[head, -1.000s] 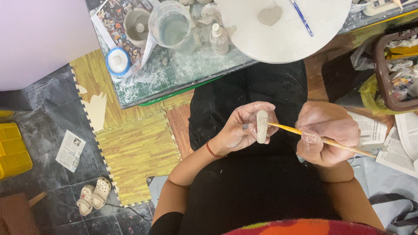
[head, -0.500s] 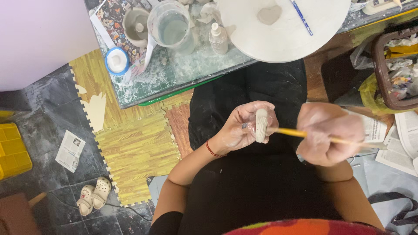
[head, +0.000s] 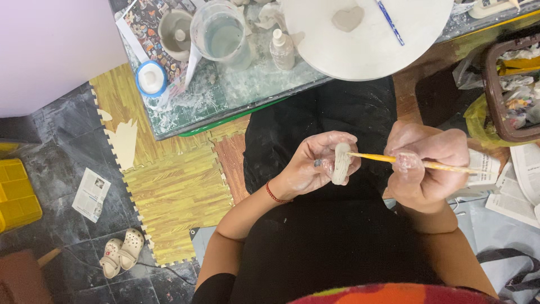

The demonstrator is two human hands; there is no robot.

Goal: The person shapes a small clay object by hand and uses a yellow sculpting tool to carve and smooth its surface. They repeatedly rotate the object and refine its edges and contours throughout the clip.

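The floor [head: 62, 146] is dark stone tile, part covered by yellow wood-grain foam mats [head: 174, 202] that lock together like puzzle pieces; I'd guess they are there to soften the spot where the person sits. A yellow bin [head: 17, 197] stands at the far edge, a scrap of newspaper [head: 91, 194] and a pair of small pale clogs [head: 121, 253] lie loose on the tiles

Above the lap runs a low glass-topped table [head: 225, 95], smeared white with dried slip. On it sits a big round white board [head: 365, 39] carrying a small heart-shaped lump of clay [head: 347, 18] and a blue pen [head: 390, 22], kept within easy reach. Beside it stand a clear jug of cloudy water [head: 222, 35], a small squeeze bottle [head: 281, 48], a clay-coated cup [head: 175, 34] and a blue-rimmed lid [head: 151, 77]. A brown basket [head: 509, 79] of scraps sits off to the right

Over a black apron [head: 315, 129] the left hand [head: 312, 166] cradles a small pale clay piece [head: 341, 163], fingers curled round it and thumb pressed on top so it stays steady, edge turned toward the tool. The right hand [head: 424, 169] pinches a thin yellow wooden stick [head: 382, 159] between thumb and bunched fingers, its tip touching the clay piece, held low like a pencil for fine control
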